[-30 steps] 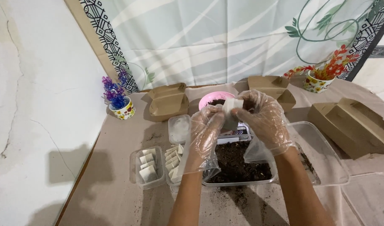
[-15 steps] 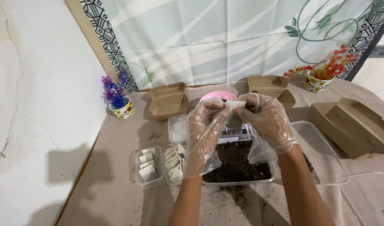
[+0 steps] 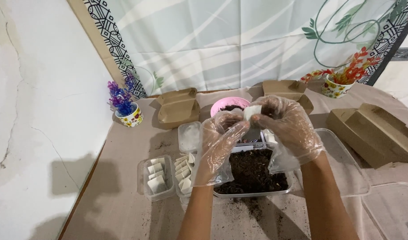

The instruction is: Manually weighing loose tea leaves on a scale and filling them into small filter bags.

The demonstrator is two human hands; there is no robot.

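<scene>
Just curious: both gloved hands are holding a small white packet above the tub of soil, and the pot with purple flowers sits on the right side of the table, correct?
Not quite. The head view shows the pot with purple flowers on the left side.

At ten o'clock we see a small flowered pot of purple blooms [image 3: 124, 106], and at two o'clock its twin with red-orange sprays [image 3: 342, 80]. Closed brown cardboard boxes sit at eleven [image 3: 178, 108], one [image 3: 286, 90] and three o'clock [image 3: 373, 133]. At eight o'clock, two clear trays [image 3: 157, 178] hold white packets.
</scene>
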